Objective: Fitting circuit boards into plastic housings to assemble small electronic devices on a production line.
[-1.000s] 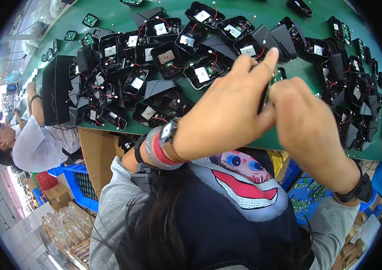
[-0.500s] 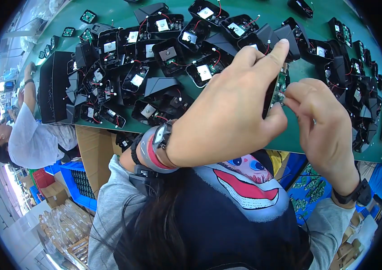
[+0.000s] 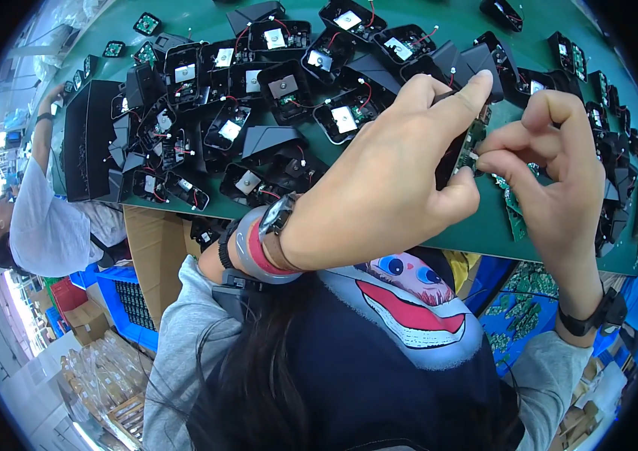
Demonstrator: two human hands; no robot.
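My left hand [image 3: 401,161] is closed around a black plastic housing [image 3: 450,158], gripping it above the right part of the green table. Its open side faces right, and a green circuit board [image 3: 471,143] shows inside. At that board's edge, the thumb and index finger of my right hand [image 3: 552,161] come together in a pinch; whatever is between the tips is too small to make out. Its other fingers are curled. Beneath the right hand a loose green circuit board [image 3: 514,214] is partly hidden by the thumb and palm.
Several open black housings [image 3: 283,89] with red wires crowd the green table [image 3: 379,222]. A black box [image 3: 89,143] stands left, near a person in white [image 3: 56,233]. Below the table edge are a cardboard box [image 3: 157,248] and a blue bin of circuit boards [image 3: 495,342].
My right hand has turned and its fingers have lifted, uncovering the loose board beneath it. My left hand and the housing have barely shifted. The other person's arm has reached farther forward.
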